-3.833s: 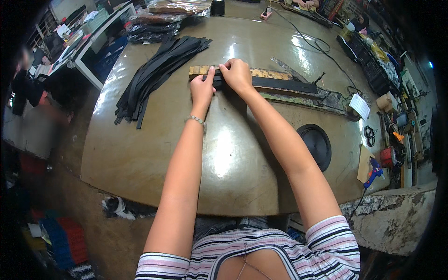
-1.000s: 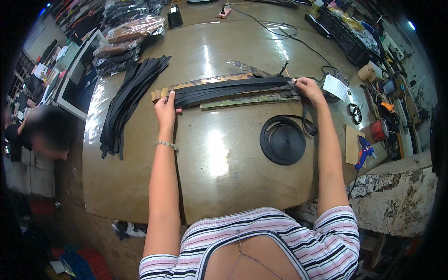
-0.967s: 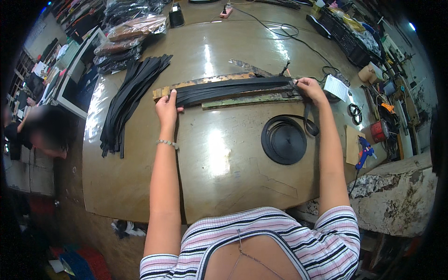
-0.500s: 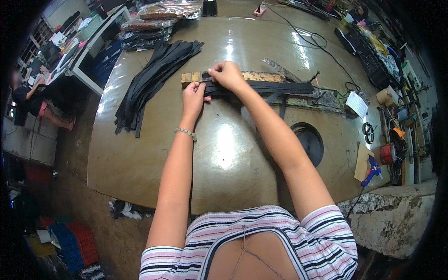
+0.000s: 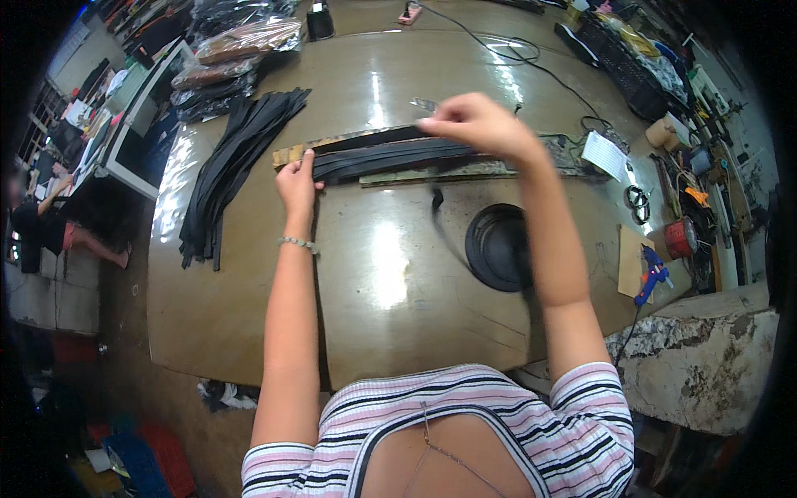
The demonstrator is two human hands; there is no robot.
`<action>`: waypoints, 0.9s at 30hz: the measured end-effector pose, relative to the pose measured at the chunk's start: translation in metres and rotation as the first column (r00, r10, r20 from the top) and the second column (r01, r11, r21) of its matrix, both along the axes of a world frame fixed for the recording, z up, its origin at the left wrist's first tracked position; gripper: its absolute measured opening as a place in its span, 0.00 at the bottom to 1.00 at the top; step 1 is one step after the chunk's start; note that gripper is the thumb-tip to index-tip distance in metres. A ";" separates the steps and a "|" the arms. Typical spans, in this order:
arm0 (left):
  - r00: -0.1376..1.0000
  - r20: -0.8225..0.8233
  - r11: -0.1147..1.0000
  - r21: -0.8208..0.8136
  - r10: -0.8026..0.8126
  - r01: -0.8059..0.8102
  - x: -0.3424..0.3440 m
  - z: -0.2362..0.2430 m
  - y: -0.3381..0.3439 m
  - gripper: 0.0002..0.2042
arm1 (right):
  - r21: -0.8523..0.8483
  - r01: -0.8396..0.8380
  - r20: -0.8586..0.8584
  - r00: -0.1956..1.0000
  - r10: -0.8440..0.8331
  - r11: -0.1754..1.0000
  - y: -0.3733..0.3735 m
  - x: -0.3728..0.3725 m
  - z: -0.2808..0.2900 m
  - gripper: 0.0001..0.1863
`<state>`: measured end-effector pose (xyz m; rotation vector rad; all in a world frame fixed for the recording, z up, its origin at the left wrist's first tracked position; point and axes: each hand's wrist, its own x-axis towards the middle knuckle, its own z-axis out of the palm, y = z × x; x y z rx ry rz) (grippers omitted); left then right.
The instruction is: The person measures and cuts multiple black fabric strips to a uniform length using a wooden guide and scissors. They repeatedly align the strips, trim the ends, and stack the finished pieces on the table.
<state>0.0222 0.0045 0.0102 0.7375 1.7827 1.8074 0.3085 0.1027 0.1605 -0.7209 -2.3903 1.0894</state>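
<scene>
Left-hand fingers (image 5: 308, 158) grip flat black strips (image 5: 382, 156) at the nine-o'clock end of a long yellowish wooden board (image 5: 288, 155). Right hand (image 5: 481, 124), just swept toward three o'clock, apparently pinches one, now drawn boardwise. Round black coil (image 5: 490, 249): four o'clock.

The surface (image 5: 224, 324) is smooth and glossy. The black strips (image 5: 378, 158) look smooth with a faint sheen, the bar (image 5: 287, 156) blotched, worn wood. Shiny clear plastic wraps the packages (image 5: 253, 43); the sheet (image 5: 604, 155) is matt paper, the shirt (image 5: 473, 383) ribbed cloth.
</scene>
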 end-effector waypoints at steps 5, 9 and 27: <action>1.000 0.010 0.999 -0.033 0.008 -0.007 0.001 0.002 0.000 0.15 | -0.076 0.394 -0.060 0.915 -0.398 0.916 0.020 0.140 0.035 0.15; 1.000 0.011 1.000 0.003 0.022 -0.023 0.002 0.002 0.000 0.16 | -0.098 0.533 0.114 0.845 -0.522 0.840 0.073 0.168 -0.023 0.15; 0.998 -0.070 1.000 -0.008 0.004 -0.005 0.003 0.002 -0.004 0.19 | 0.372 0.738 0.087 0.576 -0.813 0.563 0.065 0.145 -0.077 0.20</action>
